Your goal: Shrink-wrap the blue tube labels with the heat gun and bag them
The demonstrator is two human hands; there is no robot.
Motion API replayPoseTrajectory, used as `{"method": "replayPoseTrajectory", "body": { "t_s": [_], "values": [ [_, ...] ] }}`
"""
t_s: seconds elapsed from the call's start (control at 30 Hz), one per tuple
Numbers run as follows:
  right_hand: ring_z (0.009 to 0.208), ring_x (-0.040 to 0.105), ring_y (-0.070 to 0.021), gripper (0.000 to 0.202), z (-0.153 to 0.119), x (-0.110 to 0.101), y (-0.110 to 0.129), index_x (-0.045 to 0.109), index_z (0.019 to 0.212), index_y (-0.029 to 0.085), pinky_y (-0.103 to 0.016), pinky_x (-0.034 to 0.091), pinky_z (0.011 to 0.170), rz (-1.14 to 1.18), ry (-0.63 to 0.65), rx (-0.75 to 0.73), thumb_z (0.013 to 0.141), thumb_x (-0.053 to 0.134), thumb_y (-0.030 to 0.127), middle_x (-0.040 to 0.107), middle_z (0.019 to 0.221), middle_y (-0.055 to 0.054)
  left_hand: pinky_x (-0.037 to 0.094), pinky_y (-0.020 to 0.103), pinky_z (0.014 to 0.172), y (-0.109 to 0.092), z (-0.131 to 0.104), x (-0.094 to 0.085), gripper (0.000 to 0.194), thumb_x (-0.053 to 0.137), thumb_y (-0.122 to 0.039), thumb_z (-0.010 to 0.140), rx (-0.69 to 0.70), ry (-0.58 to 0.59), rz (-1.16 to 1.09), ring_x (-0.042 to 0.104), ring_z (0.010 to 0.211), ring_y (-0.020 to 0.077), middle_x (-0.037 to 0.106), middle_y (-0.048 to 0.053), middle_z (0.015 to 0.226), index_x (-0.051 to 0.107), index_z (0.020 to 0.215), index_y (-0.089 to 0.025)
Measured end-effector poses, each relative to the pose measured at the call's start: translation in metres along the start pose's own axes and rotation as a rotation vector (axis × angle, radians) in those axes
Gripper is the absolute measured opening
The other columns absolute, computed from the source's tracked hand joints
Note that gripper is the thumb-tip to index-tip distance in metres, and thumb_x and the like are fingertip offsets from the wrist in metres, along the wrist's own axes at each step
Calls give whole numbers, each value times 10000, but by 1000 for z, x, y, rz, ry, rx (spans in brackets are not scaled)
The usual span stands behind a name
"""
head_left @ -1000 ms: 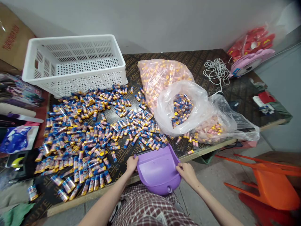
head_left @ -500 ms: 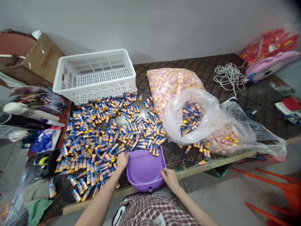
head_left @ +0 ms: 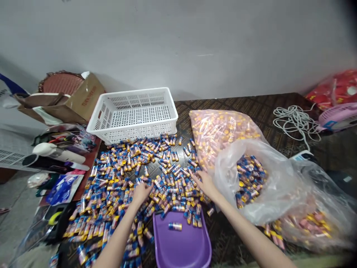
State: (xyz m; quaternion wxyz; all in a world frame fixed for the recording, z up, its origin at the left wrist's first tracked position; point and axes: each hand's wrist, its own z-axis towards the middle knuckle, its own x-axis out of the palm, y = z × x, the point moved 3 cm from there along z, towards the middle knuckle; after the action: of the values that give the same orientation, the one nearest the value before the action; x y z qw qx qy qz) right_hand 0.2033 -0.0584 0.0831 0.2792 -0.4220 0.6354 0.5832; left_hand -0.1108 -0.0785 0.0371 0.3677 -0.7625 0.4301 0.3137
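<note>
A broad heap of small tubes (head_left: 111, 186) with blue and yellow ends covers the table's left and middle. My left hand (head_left: 141, 193) rests among them, thumb apart from the other fingers, its fingertips partly lost in the heap. My right hand (head_left: 205, 184) is at the heap's right edge beside a clear bag, fingers spread and touching the tubes. Below and between my hands lies a purple scoop-shaped tray (head_left: 182, 247), its far edge against the heap. One tube (head_left: 175, 226) lies inside it, and several more overlap its far right corner.
A white perforated basket (head_left: 134, 128) stands behind the heap. At right are a full pink-looking bag (head_left: 223, 130) and an open plastic bag (head_left: 276, 186) holding more tubes. A cable coil (head_left: 295, 121) and pink fan (head_left: 338, 117) lie farther right. Bottles (head_left: 60, 152) and a tape dispenser (head_left: 57, 219) line the left.
Both hands have let go of the purple tray and moved forward onto the heap, the right hand farther right. A tube now lies in the tray. The view has tilted up.
</note>
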Motion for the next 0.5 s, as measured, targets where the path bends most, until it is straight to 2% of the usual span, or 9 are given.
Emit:
{"method": "replayPoseTrajectory", "body": {
  "t_s": [0.1, 0.17, 0.23, 0.3, 0.37, 0.43, 0.5],
  "values": [
    [1159, 463, -218, 356, 119, 0, 7, 545, 1141, 143, -288, 348, 921, -26, -57, 0, 871, 466, 360, 527, 1231, -139, 415, 326, 862, -31, 74, -53, 393, 379, -398, 860, 85, -165, -7, 566, 1030, 247, 640, 130, 1054, 602, 1079, -159],
    [1223, 393, -263, 429, 182, 10, -1, 501, 1214, 124, -340, 318, 955, -43, -64, 42, 850, 504, 349, 444, 1307, -177, 345, 388, 964, -50, 122, -79, 457, 381, -415, 860, 142, -260, 17, 443, 1188, 264, 504, 138, 1277, 486, 1248, -198],
    [1211, 392, -294, 457, 227, 22, -18, 484, 1235, 109, -376, 316, 945, -56, -60, 105, 848, 505, 350, 432, 1299, -201, 300, 476, 989, -62, 164, -92, 508, 391, -468, 843, 126, -325, 52, 369, 1240, 304, 415, 148, 1352, 449, 1287, -228],
    [1160, 426, -301, 445, 256, 34, -36, 491, 1226, 106, -386, 327, 917, -67, -52, 172, 863, 477, 363, 460, 1247, -204, 282, 556, 967, -64, 197, -94, 554, 380, -546, 818, 9, -327, 66, 346, 1244, 351, 399, 171, 1350, 474, 1267, -235],
    [1104, 450, -300, 434, 270, 46, -51, 508, 1205, 113, -386, 337, 886, -82, -49, 233, 871, 454, 386, 483, 1183, -194, 252, 614, 948, -61, 218, -88, 616, 357, -622, 788, -118, -321, 84, 305, 1258, 387, 384, 185, 1352, 488, 1253, -240],
    [1080, 438, -312, 448, 268, 60, -59, 515, 1195, 133, -398, 338, 860, -102, -66, 289, 869, 443, 431, 472, 1147, -186, 217, 650, 938, -59, 227, -79, 672, 340, -671, 763, -150, -348, 133, 298, 1252, 398, 396, 190, 1335, 474, 1262, -243],
    [1073, 410, -322, 467, 251, 75, -58, 508, 1198, 166, -414, 334, 841, -120, -95, 330, 869, 410, 484, 445, 1136, -174, 214, 653, 930, -61, 227, -69, 713, 325, -697, 753, -115, -362, 185, 344, 1211, 387, 449, 189, 1278, 451, 1280, -235]
  ]
}}
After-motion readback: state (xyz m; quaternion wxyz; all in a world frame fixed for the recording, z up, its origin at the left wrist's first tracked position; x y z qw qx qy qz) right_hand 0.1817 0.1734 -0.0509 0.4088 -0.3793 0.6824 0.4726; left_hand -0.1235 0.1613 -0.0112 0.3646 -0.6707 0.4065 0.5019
